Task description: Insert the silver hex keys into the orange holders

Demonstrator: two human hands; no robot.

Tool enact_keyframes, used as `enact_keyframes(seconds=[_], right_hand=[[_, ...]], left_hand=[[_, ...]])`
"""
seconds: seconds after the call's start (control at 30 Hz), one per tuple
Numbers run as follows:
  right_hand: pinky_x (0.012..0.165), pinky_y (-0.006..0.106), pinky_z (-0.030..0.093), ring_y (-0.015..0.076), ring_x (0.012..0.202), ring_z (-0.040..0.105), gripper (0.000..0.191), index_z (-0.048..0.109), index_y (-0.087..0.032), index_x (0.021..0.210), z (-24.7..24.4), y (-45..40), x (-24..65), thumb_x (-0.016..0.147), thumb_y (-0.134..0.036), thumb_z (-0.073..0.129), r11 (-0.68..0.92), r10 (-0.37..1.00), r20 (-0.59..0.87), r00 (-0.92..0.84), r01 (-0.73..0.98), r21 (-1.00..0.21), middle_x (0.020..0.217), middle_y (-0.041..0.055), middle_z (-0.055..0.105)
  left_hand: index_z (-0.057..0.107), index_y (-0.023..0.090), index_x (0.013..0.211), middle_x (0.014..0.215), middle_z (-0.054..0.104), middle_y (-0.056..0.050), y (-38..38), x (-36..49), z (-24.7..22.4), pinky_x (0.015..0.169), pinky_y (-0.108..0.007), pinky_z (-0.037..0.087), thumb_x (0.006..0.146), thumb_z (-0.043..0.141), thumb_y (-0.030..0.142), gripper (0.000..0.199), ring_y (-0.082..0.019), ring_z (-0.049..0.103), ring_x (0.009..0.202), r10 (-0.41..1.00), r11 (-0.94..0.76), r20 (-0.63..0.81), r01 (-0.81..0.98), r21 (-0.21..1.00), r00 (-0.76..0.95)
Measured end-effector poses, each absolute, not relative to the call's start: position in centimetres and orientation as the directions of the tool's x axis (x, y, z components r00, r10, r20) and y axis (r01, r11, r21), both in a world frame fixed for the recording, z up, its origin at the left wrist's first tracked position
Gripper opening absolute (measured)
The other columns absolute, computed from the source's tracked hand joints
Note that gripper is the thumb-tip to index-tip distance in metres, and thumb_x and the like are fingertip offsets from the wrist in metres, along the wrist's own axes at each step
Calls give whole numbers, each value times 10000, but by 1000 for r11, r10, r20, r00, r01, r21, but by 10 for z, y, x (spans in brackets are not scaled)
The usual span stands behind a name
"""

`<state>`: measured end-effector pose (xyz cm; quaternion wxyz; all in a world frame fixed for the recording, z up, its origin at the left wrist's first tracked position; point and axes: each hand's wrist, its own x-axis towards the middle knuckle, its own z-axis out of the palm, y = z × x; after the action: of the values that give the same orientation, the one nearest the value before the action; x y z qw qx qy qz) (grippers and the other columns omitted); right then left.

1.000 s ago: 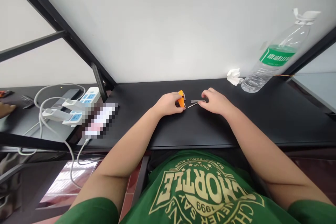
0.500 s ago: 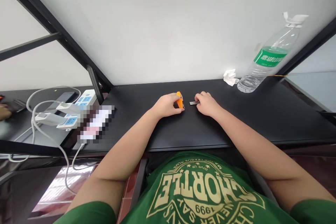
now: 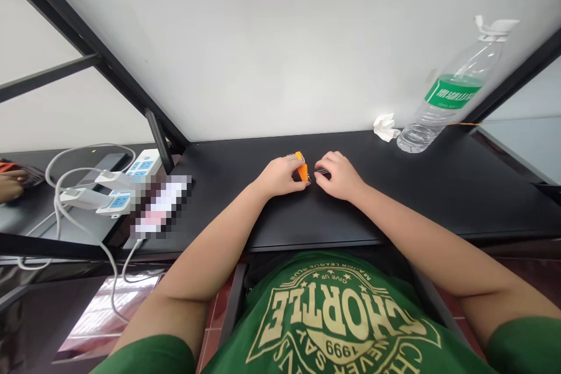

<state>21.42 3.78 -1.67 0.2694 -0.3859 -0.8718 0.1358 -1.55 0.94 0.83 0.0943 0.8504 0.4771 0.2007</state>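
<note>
On the black table (image 3: 302, 228), my left hand (image 3: 280, 178) is closed round an orange object (image 3: 302, 172) that has small metallic parts on its right side. Just to the right, my right hand (image 3: 339, 176) pinches some thin metallic strips (image 3: 323, 172) between thumb and fingers. A narrow gap separates the two hands, and both sit low over the tabletop.
A large plastic bottle (image 3: 453, 92) with a green label leans at the back right, beside crumpled white tissue (image 3: 385, 127). At the left lie a phone (image 3: 162, 207), a power strip (image 3: 142, 170) with white cables and a black frame. Another person's hand (image 3: 11, 185) shows at the far left.
My right hand has moved slightly left, towards my left hand, and its thumb has come up beside the strips. The other person's hand has shifted a little right.
</note>
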Motion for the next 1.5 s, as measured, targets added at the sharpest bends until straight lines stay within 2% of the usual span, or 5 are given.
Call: enact_keyframes(seconds=[0.5,0.77,0.93,1.1,1.5], right_hand=[[644,266,402,119,665,506,108,553,-181,660,0,43,226,752,-226,589,466,802,115,-587,493,-735,764,-1,598],[552,280,351,133,569,515,113,701,-210,702,14,62,261,770,-281,647,381,767,-287,-574,767,-516,720,15,665],[575,285,345,149,635,539,186,657,-203,729,13,65,264,833,-356,636,407,868,-120,-481,830,-381,781,43,661],[701,305,432,227,964,606,393,664,-250,1184,5,62,261,818,-392,698,551,812,20,-583,756,-354,1222,94,612],[717,329,429,210,871,576,173,633,-203,1018,-8,59,241,847,-196,610,521,842,23,-539,801,-294,1108,97,597]], left_hand=[[647,214,814,929,674,-30,10,-20,10,663,-299,438,783,745,407,218,-187,622,822,843,-537,221,784,310,490],[660,218,839,961,682,-34,9,-20,13,670,-301,459,793,732,432,230,-192,634,839,875,-484,177,810,330,451],[678,223,889,969,677,-29,9,-20,13,682,-299,471,799,730,431,233,-180,625,812,879,-477,194,811,340,435],[671,221,886,935,665,-25,10,-20,12,686,-296,462,804,730,425,228,-177,613,812,863,-505,217,790,347,456],[648,216,857,908,655,-29,8,-14,11,656,-296,442,806,734,421,229,-181,600,802,852,-523,235,790,320,468]])
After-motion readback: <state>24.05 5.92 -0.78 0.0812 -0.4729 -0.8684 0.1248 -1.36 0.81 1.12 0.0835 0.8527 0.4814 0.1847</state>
